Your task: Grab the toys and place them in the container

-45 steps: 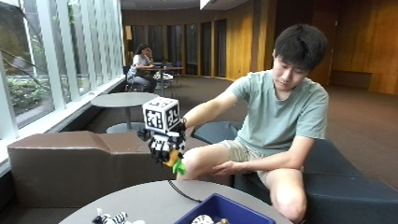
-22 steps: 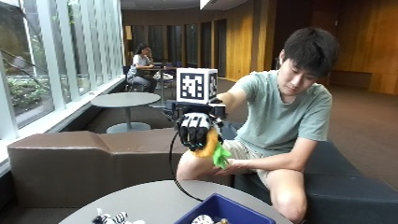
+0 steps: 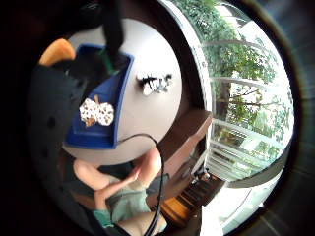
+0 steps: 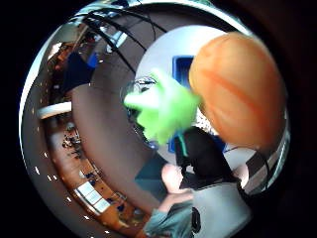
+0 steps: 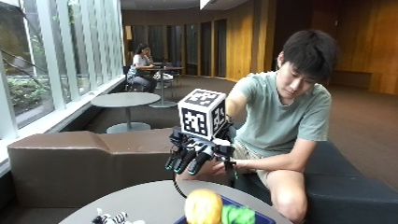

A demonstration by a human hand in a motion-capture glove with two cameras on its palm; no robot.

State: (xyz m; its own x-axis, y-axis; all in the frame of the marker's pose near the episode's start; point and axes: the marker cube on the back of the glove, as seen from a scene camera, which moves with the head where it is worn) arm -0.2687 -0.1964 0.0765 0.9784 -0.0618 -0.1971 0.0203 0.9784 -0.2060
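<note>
Half a second ago the gloved right hand (image 5: pixel 198 156) gripped an orange and green toy (image 5: pixel 217 208) in front of the seated person's chest. Now the hand hangs above the round grey tabletop (image 5: pixel 146 199) with its fingers (image 5: pixel 185 161) loosely extended downward and holding nothing. The toy appears below the hand, apart from it, just over the blue container (image 5: pixel 249 209) at the table's near edge, most likely falling into it.

A spotted white toy (image 3: pixel 97 112) already lies inside the container. A black and white striped toy (image 5: pixel 110 218) rests on the tabletop beside the container, outside it. The person's bare hand rests near their knee.

Judging from this, one toy has been released, and the striped toy looks to be the one left to collect.
</note>
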